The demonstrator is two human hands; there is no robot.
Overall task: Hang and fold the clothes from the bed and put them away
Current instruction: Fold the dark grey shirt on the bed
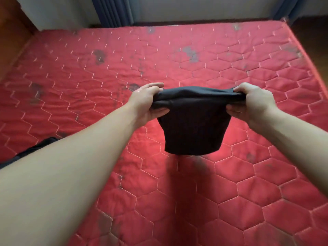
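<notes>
Both hands grip what I'm holding, left hand (pixel 148 102) and right hand (pixel 252 103) each curled round one end of the folded black garment (pixel 193 121), stretched left-to-right between them, its body hanging down above the red mattress (pixel 106 71) middle.

red quilted mattress (pixel 230 201) fills most of the view; hexagon stitching in pale thread, several dark grey stains scattered over the surface. no sheet on it. wooden furniture panel (pixel 10 32), orange-brown, stands at the far left against the mattress edge. pale wall (pixel 58 11) behind it. blue curtain (pixel 113 9) hangs in folds at the far side, left of centre; a second blue curtain (pixel 291 6) at the far right. pale lit panel (pixel 204 8) between them. dark floor (pixel 310 31) shows beyond the mattress's far right corner. light soft, daylight-like.
</notes>
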